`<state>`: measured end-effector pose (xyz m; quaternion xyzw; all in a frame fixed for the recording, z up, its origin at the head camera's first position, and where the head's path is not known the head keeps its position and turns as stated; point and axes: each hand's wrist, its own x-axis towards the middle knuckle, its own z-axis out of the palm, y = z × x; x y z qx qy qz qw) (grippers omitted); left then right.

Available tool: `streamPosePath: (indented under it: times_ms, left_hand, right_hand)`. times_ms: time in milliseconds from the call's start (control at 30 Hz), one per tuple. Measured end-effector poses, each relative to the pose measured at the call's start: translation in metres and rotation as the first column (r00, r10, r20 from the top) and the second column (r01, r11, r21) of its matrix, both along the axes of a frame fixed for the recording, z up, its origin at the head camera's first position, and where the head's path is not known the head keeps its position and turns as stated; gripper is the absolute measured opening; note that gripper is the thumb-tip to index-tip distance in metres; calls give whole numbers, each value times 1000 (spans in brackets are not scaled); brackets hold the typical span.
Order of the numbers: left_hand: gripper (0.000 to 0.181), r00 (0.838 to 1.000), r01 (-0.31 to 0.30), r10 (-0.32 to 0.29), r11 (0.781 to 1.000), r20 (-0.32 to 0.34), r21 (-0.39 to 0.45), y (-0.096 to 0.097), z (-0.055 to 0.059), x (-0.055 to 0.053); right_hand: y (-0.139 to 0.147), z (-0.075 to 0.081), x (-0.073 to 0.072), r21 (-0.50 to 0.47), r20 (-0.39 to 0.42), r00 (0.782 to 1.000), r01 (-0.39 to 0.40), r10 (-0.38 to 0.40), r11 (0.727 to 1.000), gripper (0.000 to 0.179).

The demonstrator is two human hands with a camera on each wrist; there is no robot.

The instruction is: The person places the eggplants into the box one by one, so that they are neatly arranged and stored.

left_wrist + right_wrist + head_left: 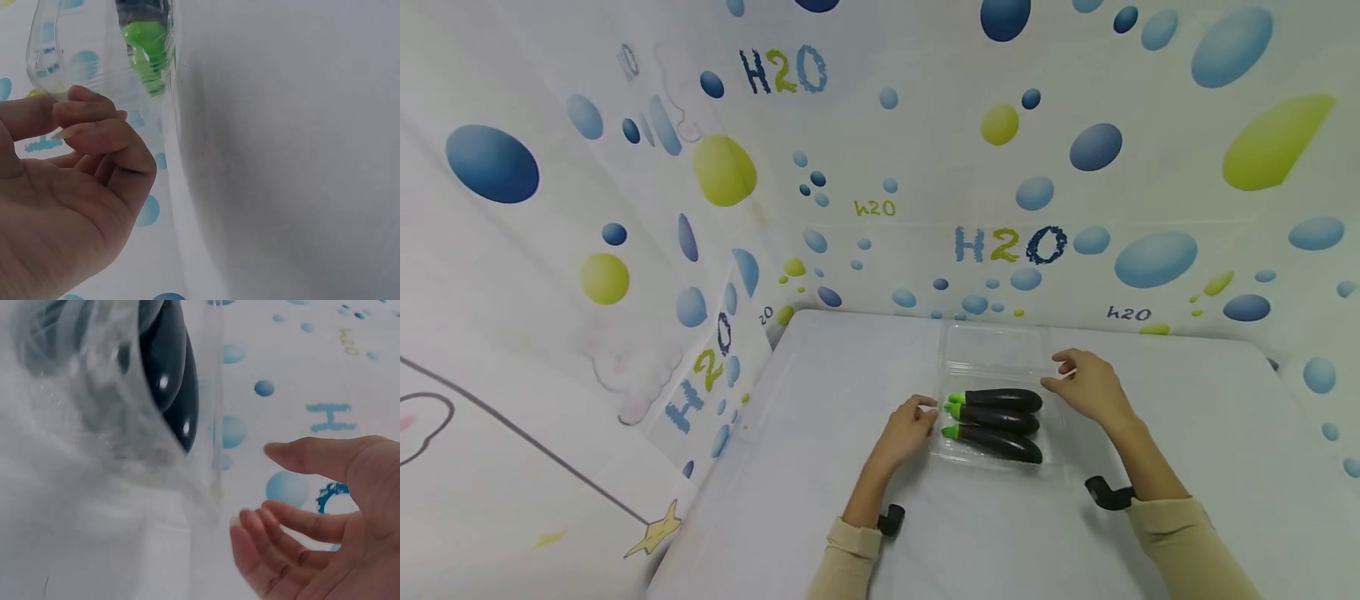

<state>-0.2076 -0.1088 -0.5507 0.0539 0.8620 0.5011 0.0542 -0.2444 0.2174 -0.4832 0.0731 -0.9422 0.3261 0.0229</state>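
A clear plastic clamshell container [958, 457] lies on the white table with its lid [995, 346] folded back toward the wall. Three dark eggplants [996, 442] with green stems lie in its base, side by side, stems to the left. My left hand [907, 429] is at the left side of the container; in the left wrist view its thumb and fingertips [81, 112] pinch the rim corner. At the container's right, by the hinge, my right hand [1088, 387] hangs with thumb and fingers spread apart, a gap showing between it and the plastic in the right wrist view.
The white table [835, 358] meets a wall [917, 150] printed with blue and green dots and H2O lettering. Another printed wall [550, 333] stands along the left. Each wrist carries a black camera mount [1108, 493].
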Motion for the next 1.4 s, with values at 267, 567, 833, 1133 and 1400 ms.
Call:
streamPosePath:
  times_ms: [267,567,833,1133,1400]
  left_hand:
    - [38,1000,2,-1,1000,8,-21,-7,9,-13]
    - [36,999,-30,28,997,-36,-69,-3,24,-39]
    - [36,1000,-9,8,996,-15,-89,7,26,-59]
    - [39,999,-20,22,999,46,-50,11,15,-73]
    - [42,992,-18,-4,985,123,174,15,12,-76]
  right_hand:
    - [15,-6,-1,8,129,991,20,-21,1000,73]
    - [25,-9,-8,-20,210,978,15,-10,1000,79]
    - [32,-19,-20,-144,252,967,6,31,990,69]
    - [33,-35,-27,-227,291,954,-1,69,974,56]
    - [36,-36,-27,-340,337,935,9,113,940,55]
